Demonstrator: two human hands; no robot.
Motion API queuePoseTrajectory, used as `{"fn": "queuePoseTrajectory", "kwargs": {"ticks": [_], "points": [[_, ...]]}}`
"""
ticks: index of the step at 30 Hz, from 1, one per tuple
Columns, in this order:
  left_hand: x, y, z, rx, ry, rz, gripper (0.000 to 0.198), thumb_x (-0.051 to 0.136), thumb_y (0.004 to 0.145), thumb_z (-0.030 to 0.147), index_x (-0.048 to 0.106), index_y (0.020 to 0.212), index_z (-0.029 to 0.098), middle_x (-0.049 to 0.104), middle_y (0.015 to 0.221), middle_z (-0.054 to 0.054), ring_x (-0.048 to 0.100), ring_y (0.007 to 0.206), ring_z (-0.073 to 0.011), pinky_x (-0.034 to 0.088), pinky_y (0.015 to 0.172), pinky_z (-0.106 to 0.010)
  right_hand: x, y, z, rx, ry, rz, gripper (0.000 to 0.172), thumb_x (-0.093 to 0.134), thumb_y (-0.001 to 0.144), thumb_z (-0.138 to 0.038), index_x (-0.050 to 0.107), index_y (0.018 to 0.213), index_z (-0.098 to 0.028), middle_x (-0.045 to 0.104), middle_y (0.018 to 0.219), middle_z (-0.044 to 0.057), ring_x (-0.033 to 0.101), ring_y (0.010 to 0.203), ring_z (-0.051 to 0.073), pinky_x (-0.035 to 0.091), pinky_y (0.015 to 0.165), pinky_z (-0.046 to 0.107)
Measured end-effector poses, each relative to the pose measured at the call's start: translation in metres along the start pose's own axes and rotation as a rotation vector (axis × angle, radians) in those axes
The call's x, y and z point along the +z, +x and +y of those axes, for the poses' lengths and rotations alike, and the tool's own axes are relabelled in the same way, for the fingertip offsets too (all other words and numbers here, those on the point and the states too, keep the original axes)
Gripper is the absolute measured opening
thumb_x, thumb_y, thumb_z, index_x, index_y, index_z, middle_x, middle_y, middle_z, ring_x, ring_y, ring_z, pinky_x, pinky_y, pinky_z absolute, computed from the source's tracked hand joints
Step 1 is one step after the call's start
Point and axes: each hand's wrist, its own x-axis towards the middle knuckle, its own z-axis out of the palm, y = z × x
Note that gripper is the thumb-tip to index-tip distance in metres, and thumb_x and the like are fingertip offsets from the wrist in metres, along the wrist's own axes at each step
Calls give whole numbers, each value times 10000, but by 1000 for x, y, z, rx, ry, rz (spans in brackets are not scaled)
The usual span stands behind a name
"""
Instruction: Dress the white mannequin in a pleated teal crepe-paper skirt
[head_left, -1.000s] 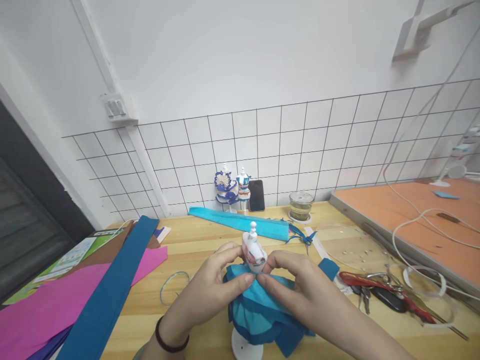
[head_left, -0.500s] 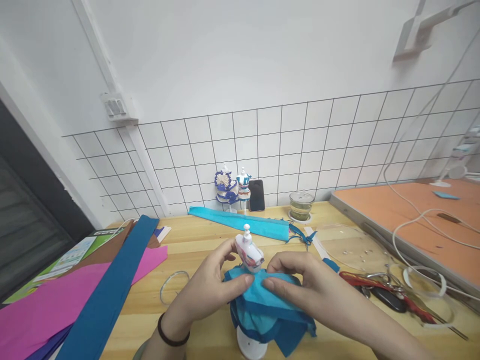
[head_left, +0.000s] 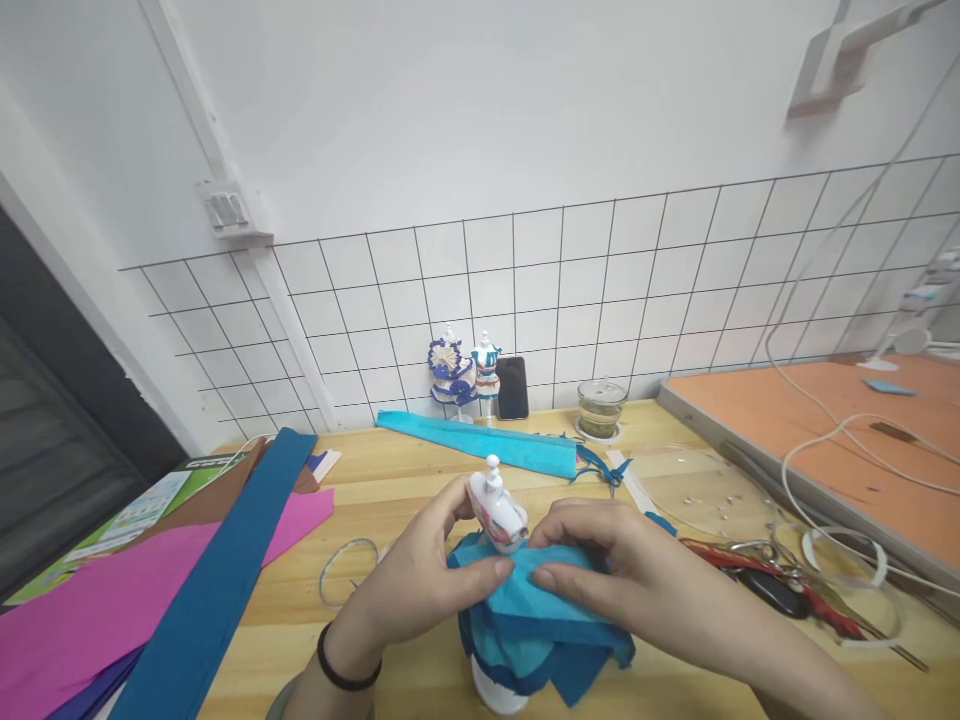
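Observation:
A small white dress form (head_left: 501, 515) with coloured marks on its bust stands in front of me, tilted slightly. Light and dark blue crepe paper (head_left: 540, 597) wraps its waist as a layered skirt. My left hand (head_left: 442, 560) curls around the left side of the form, thumb pressed on the paper at the waist. On the right, my right hand (head_left: 607, 560) pinches the upper edge of the paper between thumb and fingers. The form's white base shows below the skirt. Fingertips behind the form are hidden.
Behind lie a light blue paper strip (head_left: 480, 440), two small decorated dress forms (head_left: 452, 372), a phone (head_left: 513, 388) and a glass cup (head_left: 601, 408). Pink paper (head_left: 112, 590) and a dark blue strip (head_left: 217, 570) lie left. Keys (head_left: 772, 590) and a clear round tray (head_left: 705, 490) sit right.
The dress form has turned and shifted slightly between my hands. My left thumb has slid a little to the right along the waist; both hands keep their hold.

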Motion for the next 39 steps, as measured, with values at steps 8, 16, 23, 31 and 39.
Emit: {"fn": "queuePoseTrajectory", "kwargs": {"ticks": [8,16,23,31,39], "points": [[1,0,4,-3,72,29,248,609,792,122,533,996,242,596,1012,23,546,990,-149,398,897,-245,-3,-5,4,30,-30,8,126,607,846,-320,633,766,-227,616,746,-24,565,668,134,439,571,219],[6,-1,15,-46,203,78,216,564,791,120,512,957,247,580,956,45,537,902,-134,423,828,-235,-3,-3,-6,-54,43,-60,178,533,908,-315,664,840,-217,646,831,2,601,785,154,466,716,244],[7,-1,17,-50,192,55,293,565,758,86,516,989,259,585,992,54,535,988,-139,411,870,-222,4,0,-5,-55,75,-35,164,543,902,-273,650,795,-210,651,768,-21,584,701,124,450,644,201],[8,-1,14,-63,180,53,336,562,772,100,526,1064,263,595,1072,37,521,1092,-165,408,907,-241,11,4,2,-74,-40,69,148,568,886,-292,639,785,-211,650,726,-29,565,660,117,423,616,208],[7,0,17,-52,175,38,256,552,775,99,531,983,246,599,1015,33,541,1062,-172,414,905,-252,11,3,0,-83,-82,68,116,568,888,-267,632,801,-225,658,763,-43,589,708,112,425,650,208]]}}
